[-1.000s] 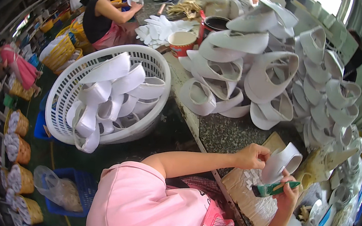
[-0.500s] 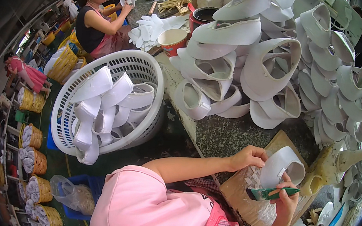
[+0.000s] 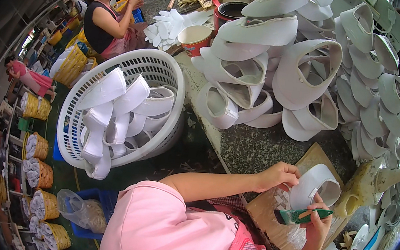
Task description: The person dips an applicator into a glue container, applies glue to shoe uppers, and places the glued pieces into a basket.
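Note:
My left hand (image 3: pixel 279 177) pinches the near-left edge of a white curved shell with a wide round opening (image 3: pixel 313 188). The shell stands over a worn brown board (image 3: pixel 269 214) littered with small white scraps. In my right hand (image 3: pixel 319 223) is a green-handled flat brush (image 3: pixel 301 216), gripped with its dark bristle end pointing left. One finger of that hand reaches up against the shell's lower front, close to a small white tab. The palm side of my left hand is hidden.
Stacked white shells (image 3: pixel 251 76) crowd the bench beyond. A white basket (image 3: pixel 180 72) of white pieces stands left of the bench. A paper cup (image 3: pixel 194 38), a dark-mouthed pot (image 3: pixel 231 10) and a yellowed horn-shaped form (image 3: pixel 359 187) are nearby. A co-worker (image 3: pixel 107 18) sits at the far left.
The view has shifted slightly. My hands keep nearly the same hold on the shell and brush. The co-worker's white piece has turned from round-on to edge-on.

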A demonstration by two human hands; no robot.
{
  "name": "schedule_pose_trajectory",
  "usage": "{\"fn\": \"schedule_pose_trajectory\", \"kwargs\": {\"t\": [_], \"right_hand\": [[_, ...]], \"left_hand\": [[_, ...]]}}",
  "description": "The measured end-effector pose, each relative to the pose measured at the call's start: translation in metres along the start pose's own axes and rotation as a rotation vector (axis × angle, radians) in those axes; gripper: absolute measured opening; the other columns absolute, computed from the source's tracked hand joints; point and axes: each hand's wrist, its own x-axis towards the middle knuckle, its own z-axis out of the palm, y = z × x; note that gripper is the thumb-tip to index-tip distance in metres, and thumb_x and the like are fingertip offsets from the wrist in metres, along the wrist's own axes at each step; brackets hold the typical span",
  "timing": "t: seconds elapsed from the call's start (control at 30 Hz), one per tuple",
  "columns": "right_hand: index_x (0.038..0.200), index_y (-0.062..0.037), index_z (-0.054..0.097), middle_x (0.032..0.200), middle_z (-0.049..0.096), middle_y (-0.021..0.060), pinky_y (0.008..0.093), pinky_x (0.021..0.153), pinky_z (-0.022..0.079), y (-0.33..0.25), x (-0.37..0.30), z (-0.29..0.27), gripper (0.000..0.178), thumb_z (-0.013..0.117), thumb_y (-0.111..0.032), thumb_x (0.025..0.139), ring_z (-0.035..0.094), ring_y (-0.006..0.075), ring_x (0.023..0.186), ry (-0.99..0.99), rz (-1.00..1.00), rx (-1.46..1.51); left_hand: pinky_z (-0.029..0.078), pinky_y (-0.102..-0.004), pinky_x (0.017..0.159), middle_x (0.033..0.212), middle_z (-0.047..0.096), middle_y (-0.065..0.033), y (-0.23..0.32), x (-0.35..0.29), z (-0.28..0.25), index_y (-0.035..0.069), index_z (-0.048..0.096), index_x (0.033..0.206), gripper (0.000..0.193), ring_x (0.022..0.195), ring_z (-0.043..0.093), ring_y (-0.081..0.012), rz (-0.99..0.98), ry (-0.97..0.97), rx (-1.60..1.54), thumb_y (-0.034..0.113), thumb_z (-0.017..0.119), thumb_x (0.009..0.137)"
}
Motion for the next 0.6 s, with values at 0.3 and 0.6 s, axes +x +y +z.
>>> {"fn": "schedule_pose_trajectory", "kwargs": {"t": [0.3, 0.6], "right_hand": [[0.077, 0.0053, 0.055, 0.121, 0.036, 0.0261, 0.0187, 0.036, 0.045, 0.001, -0.003, 0.005, 0.018, 0.059, -0.012, 0.072, 0.060, 0.0153, 0.056, -0.016, 0.011, -0.005], [0.076, 0.0055, 0.056, 0.121, 0.036, 0.0264, 0.0191, 0.036, 0.045, 0.004, -0.008, 0.010, 0.021, 0.061, -0.014, 0.071, 0.060, 0.0162, 0.059, 0.005, 0.003, -0.024]], "left_hand": [[0.044, -0.0226, 0.068, 0.079, 0.055, -0.0006, -0.010, -0.002, -0.010, 0.004, 0.056, 0.081, 0.009, 0.072, 0.052, -0.0084, 0.064, -0.040, 0.105, 0.010, 0.059, 0.075], [0.045, -0.0248, 0.072, 0.091, 0.055, -0.0034, -0.022, -0.004, -0.009, 0.002, 0.055, 0.091, 0.016, 0.079, 0.054, -0.0102, 0.031, 0.066, -0.213, 0.005, 0.057, 0.075]]}}
